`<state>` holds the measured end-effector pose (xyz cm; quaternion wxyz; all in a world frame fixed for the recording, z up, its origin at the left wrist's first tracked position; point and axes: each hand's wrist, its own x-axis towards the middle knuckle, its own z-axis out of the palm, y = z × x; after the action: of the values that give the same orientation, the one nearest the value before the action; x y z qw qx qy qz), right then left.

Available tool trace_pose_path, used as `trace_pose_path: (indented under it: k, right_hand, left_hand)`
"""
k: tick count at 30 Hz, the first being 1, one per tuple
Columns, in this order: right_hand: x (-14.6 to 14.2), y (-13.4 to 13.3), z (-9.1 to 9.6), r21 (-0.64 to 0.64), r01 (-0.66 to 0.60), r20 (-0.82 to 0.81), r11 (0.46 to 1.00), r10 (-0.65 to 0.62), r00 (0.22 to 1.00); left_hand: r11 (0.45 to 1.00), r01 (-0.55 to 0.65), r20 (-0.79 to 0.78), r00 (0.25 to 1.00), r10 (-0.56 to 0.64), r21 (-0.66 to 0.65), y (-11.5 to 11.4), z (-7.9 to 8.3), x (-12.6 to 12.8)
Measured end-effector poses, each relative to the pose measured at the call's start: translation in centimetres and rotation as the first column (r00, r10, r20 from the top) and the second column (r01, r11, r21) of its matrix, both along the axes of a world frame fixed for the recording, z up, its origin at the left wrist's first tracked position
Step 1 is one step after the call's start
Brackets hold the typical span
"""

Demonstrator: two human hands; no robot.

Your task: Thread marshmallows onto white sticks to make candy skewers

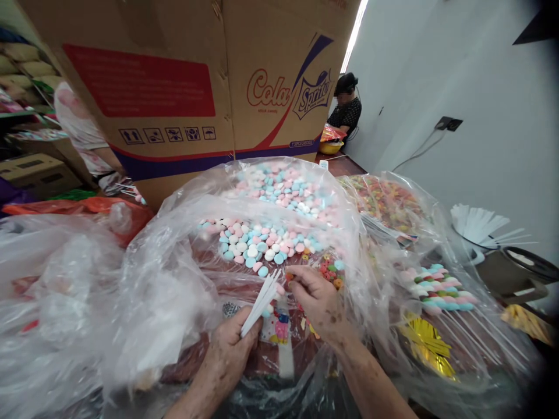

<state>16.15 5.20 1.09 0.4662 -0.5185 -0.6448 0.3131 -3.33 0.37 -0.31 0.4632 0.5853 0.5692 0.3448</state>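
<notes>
My left hand (231,337) is closed around a bundle of thin white sticks (262,302), their tips fanned upward. Pink and blue candies (278,289) sit beside the bundle, apparently on a stick; the join is hard to see. My right hand (321,299) pinches a small reddish candy (289,277) between thumb and fingertips, close to the stick tips. Beyond my hands, pink, blue and white candies (262,241) spill from a clear plastic bag (183,201). Just past my right hand lie small red, orange and green ring-shaped candies (329,270).
A big cardboard box (174,116) stands behind the bag. To the right are finished candy sticks (441,288), gold ties (430,346), white sticks in a container (478,227) and a dark pot (506,270). Crumpled plastic (61,291) covers the left. A person (347,110) sits beyond.
</notes>
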Motion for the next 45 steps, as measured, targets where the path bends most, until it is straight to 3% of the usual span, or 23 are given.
trace_pose_path:
  k: [5,9,14,22,27,31,34,41,43,45]
  right_hand:
    - [0.0,-0.3,0.5,0.082,-0.016,0.032,0.997,0.013,0.999]
    - [0.2,-0.2,0.4,-0.002,-0.002,-0.017,1.0,0.002,1.0]
    - [0.4,0.0,-0.5,-0.152,-0.009,-0.198,0.988,-0.022,0.98]
    - [0.7,0.3,-0.9,-0.158,-0.047,-0.239,0.986,0.008,0.971]
    - [1.0,0.1,0.7,-0.214,-0.196,-0.21,0.957,0.151,0.966]
    - [1.1,0.2,2.0,-0.153,-0.295,-0.119,0.943,0.279,0.953]
    - [0.9,0.2,2.2,-0.149,-0.35,-0.139,0.925,0.331,0.933]
    - [0.2,-0.4,0.3,-0.254,-0.355,-0.291,0.9,0.278,0.915]
    - [0.3,-0.5,0.2,-0.265,-0.345,-0.265,0.9,0.276,0.924]
    - [0.4,-0.6,1.3,-0.245,-0.255,-0.16,0.935,0.221,0.962]
  left_hand:
    - [1.0,0.007,-0.004,1.0,-0.007,-0.024,-0.1,-0.2,-0.1]
    - [0.999,-0.002,0.007,1.0,0.002,-0.032,-0.2,-0.2,-0.2]
    - [1.0,-0.023,0.018,1.0,0.023,0.002,-0.1,-0.1,-0.1]
    - [1.0,-0.004,0.002,1.0,0.004,0.0,-0.2,-0.3,-0.2]
    - [1.0,0.014,0.012,1.0,-0.014,-0.013,-0.2,-0.1,-0.3]
    - [0.999,0.046,0.002,0.999,-0.046,0.004,-0.1,-0.3,-0.4]
    - [0.999,0.033,0.008,0.999,-0.033,0.006,0.0,-0.6,-0.5]
    - [0.999,-0.033,0.112,0.993,0.033,0.0,0.0,-0.2,-0.5]
    - [0.999,-0.032,0.116,0.993,0.031,0.004,0.3,-0.3,-0.5]
    - [0.999,-0.038,0.109,0.993,0.038,-0.002,0.7,-0.5,-0.4]
